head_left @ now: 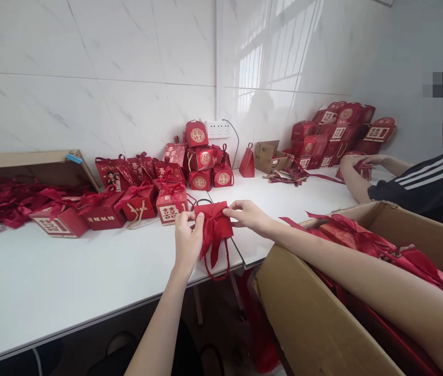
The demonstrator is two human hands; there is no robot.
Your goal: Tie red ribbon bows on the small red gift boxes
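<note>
Between my two hands is a small red gift box with a red ribbon bow across it and a twisted red cord handle hanging below. My left hand pinches its left side, thumb near the ribbon. At the upper right side, the thumb and fingers of my right hand grip the box. It is held just above the front edge of the white table. Close behind my left hand stands a red box with a pale double-happiness label.
Several red gift boxes line the table to the left, beside a carton of ribbons. More are stacked at the wall and far right. An open carton stands under my right arm. A co-worker's hands hold a red box.
</note>
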